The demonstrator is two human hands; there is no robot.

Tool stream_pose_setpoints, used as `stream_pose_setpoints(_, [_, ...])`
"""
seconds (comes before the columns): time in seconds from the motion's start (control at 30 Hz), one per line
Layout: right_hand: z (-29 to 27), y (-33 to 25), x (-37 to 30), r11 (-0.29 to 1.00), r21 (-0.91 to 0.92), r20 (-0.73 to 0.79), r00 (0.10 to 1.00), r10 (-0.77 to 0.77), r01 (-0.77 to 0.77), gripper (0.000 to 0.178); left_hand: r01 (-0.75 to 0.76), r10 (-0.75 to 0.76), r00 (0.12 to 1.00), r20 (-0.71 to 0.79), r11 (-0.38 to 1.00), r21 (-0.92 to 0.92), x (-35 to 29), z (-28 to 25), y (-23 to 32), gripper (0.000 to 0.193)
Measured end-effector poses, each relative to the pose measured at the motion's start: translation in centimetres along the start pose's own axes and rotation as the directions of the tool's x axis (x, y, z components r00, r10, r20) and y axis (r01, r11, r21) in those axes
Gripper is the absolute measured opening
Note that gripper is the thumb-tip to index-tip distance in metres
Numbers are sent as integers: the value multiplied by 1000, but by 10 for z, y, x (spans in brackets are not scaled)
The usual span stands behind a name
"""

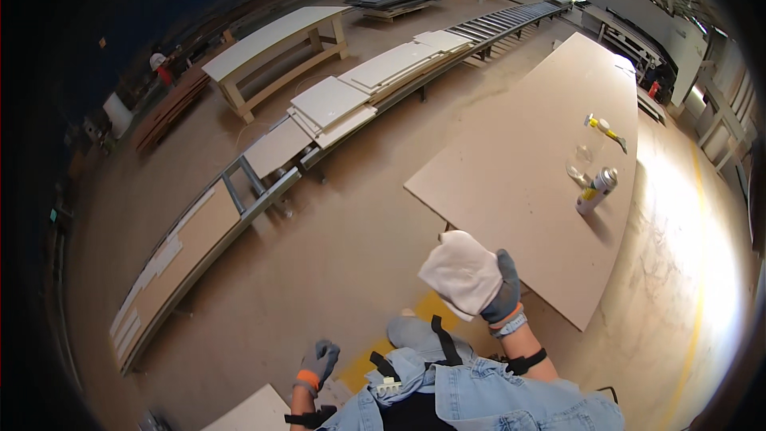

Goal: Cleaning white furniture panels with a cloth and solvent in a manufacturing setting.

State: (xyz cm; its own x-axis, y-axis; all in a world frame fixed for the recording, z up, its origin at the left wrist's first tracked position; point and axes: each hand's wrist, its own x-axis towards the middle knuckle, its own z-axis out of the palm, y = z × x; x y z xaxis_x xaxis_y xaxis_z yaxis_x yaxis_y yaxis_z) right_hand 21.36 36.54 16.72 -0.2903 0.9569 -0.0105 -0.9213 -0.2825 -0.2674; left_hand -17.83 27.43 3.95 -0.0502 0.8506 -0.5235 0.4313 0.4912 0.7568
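Observation:
My right hand [503, 297], in a grey glove with an orange cuff, is closed on a folded white cloth [461, 270]. It holds the cloth just off the near left corner of a big beige board [511, 168]. On that board stand a spray can [597, 191] and, farther off, a yellow-and-black hand tool [606, 131] whose exact kind I cannot make out. Something clear and round [578, 166] lies between them. Lower left, my left hand [321, 361], gloved the same way, hangs over the floor with its fingers curled in and nothing visible in them.
A roller conveyor [511, 20] runs diagonally along the left, bearing stacked pale panels [331, 101]. Behind it stands a white-topped workbench [275, 36]. Another person [158, 57] is far left. A pale board edge [254, 413] shows by my left arm.

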Motion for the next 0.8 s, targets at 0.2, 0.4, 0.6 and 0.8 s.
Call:
stream_pose_setpoints(0.2, [27,26,172,952,60,76,952,296,-301,67,453,-457,888,-47,888,-75,54,-16,-115,27])
stream_pose_setpoints(0.4, [9,27,302,942,-68,42,943,331,-328,62,645,-643,764,53,760,-81,135,-44,-124,27])
stream_pose_setpoints(0.6, [-13,0,408,979,81,-43,981,191,-187,63,542,-545,828,132,838,64,282,-140,-89,28])
stream_pose_setpoints(0.8, [-18,-15,464,993,-13,-285,951,-117,118,66,310,-317,930,187,948,71,531,-244,72,28])
